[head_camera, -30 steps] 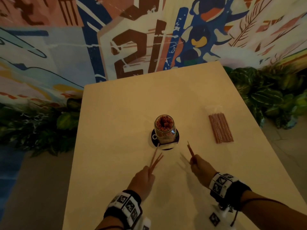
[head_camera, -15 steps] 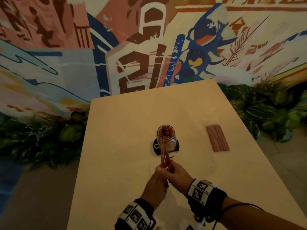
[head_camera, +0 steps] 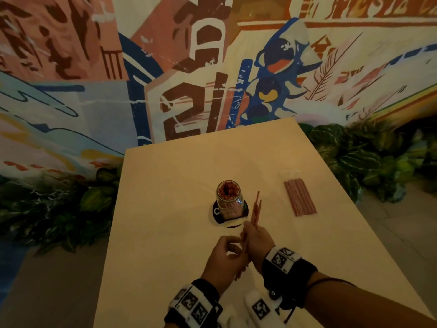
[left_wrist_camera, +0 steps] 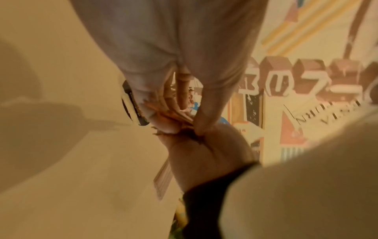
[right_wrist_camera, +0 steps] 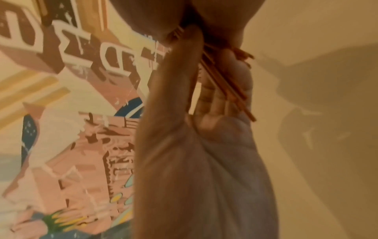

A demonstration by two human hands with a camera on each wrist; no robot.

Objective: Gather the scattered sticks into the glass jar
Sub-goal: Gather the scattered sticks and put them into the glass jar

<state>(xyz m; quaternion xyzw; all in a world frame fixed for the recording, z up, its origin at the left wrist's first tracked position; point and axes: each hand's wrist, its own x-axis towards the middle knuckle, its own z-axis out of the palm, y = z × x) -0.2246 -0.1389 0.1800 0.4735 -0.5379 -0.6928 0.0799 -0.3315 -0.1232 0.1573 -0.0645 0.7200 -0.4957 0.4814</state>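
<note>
The glass jar (head_camera: 229, 200), packed with reddish sticks, stands upright on a black coaster (head_camera: 215, 213) mid-table. Just in front of it my two hands meet around a small bundle of sticks (head_camera: 256, 208). My right hand (head_camera: 250, 229) grips the bundle, whose upper ends rise to the right of the jar and below its mouth. My left hand (head_camera: 236, 245) pinches the lower part of the bundle from the left. In the left wrist view the sticks (left_wrist_camera: 163, 176) pass between the fingers of both hands. In the right wrist view the sticks (right_wrist_camera: 225, 84) lie across my right fingers under the thumb.
A clear packet of more sticks (head_camera: 299, 197) lies flat to the right of the jar. The pale table (head_camera: 165, 209) ends at a painted mural wall, with leafy plants (head_camera: 354, 162) along both sides.
A second ago each hand held its own sticks apart. They have come together into one bundle, which now leans to the right of the jar in my right hand.
</note>
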